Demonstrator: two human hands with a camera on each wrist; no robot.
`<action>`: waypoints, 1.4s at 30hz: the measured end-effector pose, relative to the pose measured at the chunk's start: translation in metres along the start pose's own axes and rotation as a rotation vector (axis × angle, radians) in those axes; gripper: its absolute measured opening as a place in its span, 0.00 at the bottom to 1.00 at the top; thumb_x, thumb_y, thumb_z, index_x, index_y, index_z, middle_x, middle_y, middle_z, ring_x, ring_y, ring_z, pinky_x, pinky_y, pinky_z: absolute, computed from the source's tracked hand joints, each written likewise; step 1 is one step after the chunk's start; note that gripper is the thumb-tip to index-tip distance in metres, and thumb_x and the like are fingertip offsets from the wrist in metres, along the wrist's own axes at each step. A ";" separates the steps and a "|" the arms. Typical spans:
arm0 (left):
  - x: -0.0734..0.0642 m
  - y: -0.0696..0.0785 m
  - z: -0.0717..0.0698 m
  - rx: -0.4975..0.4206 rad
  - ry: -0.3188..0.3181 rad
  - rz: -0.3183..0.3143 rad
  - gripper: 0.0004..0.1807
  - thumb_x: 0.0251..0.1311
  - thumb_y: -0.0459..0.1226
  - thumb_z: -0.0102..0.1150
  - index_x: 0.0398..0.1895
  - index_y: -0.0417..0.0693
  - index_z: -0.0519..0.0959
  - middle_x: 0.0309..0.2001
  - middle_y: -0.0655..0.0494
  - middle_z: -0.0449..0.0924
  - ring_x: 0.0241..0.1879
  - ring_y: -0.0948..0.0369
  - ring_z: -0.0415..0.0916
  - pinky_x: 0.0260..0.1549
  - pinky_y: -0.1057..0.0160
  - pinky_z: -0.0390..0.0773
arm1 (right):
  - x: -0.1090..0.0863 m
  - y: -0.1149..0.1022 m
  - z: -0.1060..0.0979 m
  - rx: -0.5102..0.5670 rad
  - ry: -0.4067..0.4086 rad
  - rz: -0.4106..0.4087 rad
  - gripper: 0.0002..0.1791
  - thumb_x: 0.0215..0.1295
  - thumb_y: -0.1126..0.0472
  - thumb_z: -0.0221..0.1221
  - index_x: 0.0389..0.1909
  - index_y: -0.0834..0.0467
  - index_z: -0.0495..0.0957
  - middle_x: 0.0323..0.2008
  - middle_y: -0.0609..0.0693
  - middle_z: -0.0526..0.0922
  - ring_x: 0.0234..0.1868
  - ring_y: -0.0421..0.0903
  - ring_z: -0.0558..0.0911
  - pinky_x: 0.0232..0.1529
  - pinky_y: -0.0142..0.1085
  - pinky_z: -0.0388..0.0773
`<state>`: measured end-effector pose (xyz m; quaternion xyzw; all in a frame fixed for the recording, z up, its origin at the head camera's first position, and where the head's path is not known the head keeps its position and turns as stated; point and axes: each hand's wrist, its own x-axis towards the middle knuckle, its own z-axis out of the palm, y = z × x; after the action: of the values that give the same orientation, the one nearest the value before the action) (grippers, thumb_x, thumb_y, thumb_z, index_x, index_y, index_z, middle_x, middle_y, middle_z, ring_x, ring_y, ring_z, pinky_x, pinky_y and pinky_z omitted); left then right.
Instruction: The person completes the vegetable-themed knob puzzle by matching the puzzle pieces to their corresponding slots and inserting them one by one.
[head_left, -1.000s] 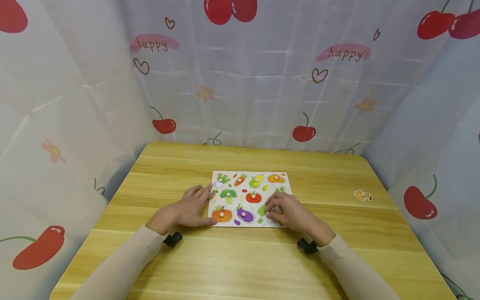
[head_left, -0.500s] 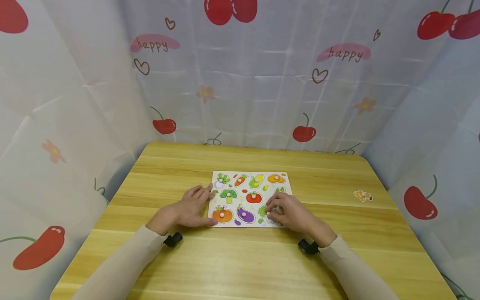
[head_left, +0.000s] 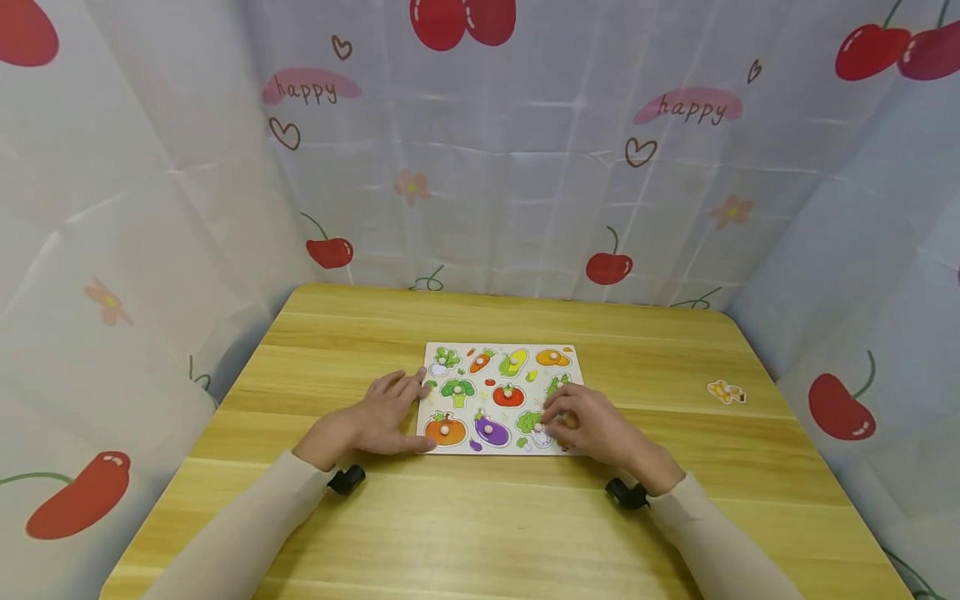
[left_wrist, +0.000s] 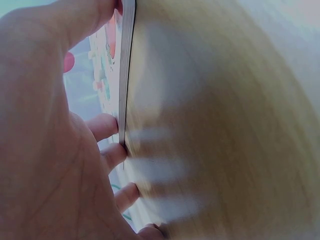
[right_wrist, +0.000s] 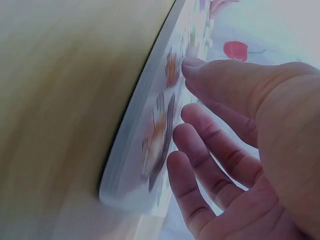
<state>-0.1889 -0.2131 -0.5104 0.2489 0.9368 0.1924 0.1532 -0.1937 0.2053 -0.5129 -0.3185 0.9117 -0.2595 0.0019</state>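
Note:
A white vegetable puzzle board [head_left: 482,404] lies flat on the table, its pieces bearing small round knobs. My left hand [head_left: 384,417] rests at its left edge with fingers spread, the thumb by the pumpkin piece [head_left: 438,428]. Beside the leafy cabbage piece [head_left: 528,422] is my right hand [head_left: 596,425], thumb and index tips close to the knob, which shows uncovered. In the right wrist view the fingers [right_wrist: 190,142] bend loosely over an orange-brown shape [right_wrist: 159,135] near the board's corner, holding nothing visible. My right hand hides part of the board's right side.
A small yellow-orange piece [head_left: 726,392] with a knob lies alone on the wooden table [head_left: 480,525], right of the board. Curtains [head_left: 480,208] printed with cherries stand at the back and on both sides.
My right hand has shifted slightly right, off the cabbage piece's knob, which now shows. The left hand and the board have stayed in place.

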 end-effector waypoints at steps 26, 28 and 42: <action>0.000 0.001 0.001 0.013 -0.005 0.008 0.59 0.76 0.67 0.69 0.94 0.42 0.56 0.98 0.40 0.41 0.95 0.27 0.40 0.92 0.21 0.42 | -0.049 0.060 -0.055 -0.057 0.205 0.191 0.14 0.74 0.63 0.79 0.57 0.58 0.94 0.60 0.58 0.93 0.58 0.61 0.93 0.55 0.59 0.94; 0.000 0.001 0.002 0.016 -0.005 0.005 0.59 0.76 0.67 0.69 0.95 0.42 0.56 0.99 0.41 0.41 0.95 0.28 0.39 0.92 0.22 0.42 | -0.056 0.066 -0.059 -0.069 0.226 0.200 0.15 0.74 0.62 0.80 0.58 0.59 0.93 0.60 0.59 0.93 0.58 0.62 0.92 0.55 0.59 0.94; 0.000 0.000 0.002 0.013 -0.009 -0.005 0.58 0.76 0.66 0.70 0.94 0.43 0.57 0.99 0.42 0.41 0.95 0.28 0.39 0.92 0.22 0.42 | -0.104 0.124 -0.090 -0.049 0.291 0.338 0.23 0.80 0.60 0.75 0.69 0.64 0.88 0.70 0.73 0.84 0.69 0.75 0.82 0.64 0.75 0.85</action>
<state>-0.1878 -0.2123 -0.5120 0.2482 0.9380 0.1847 0.1563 -0.1978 0.3902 -0.5103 -0.1202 0.9488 -0.2767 -0.0940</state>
